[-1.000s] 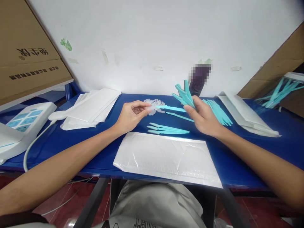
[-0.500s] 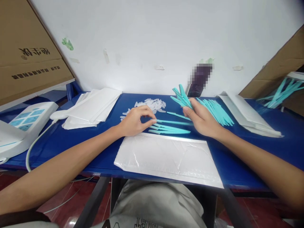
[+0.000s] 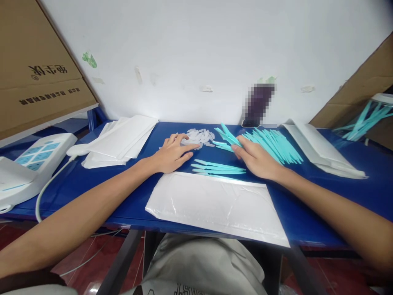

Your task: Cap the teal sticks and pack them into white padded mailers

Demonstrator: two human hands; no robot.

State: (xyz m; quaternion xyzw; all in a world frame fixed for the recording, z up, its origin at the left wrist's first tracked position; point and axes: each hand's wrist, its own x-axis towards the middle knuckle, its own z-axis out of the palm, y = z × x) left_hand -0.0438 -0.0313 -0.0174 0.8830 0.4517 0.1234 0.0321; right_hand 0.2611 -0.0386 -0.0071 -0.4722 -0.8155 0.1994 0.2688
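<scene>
My left hand (image 3: pixel 174 155) lies with fingers spread at the near left side of a pile of small translucent white caps (image 3: pixel 201 137), covering part of it. Nothing shows in its grip. Between thumb and fingers of my right hand (image 3: pixel 256 157) is a fanned bunch of turquoise eyebrow razors (image 3: pixel 226 133), held low over the table. Below and between the hands, several more razors (image 3: pixel 217 167) lie roughly side by side. A larger heap of razors (image 3: pixel 276 145) spreads just beyond the right hand. In front lies a flat white plastic mailer (image 3: pixel 208 205).
White mailers (image 3: pixel 132 139) are stacked at left, beside a white device (image 3: pixel 43 159) with a cable. Another folded white mailer (image 3: pixel 322 151) lies at right. A phone (image 3: pixel 258 104) leans on the wall. Cardboard (image 3: pixel 46 61) stands far left; a clear container of razors (image 3: pixel 368 119) sits far right.
My left hand has let go of the razor it was pinching and opened over the caps. That razor appears to lie in the row. My right hand has lowered its bunch.
</scene>
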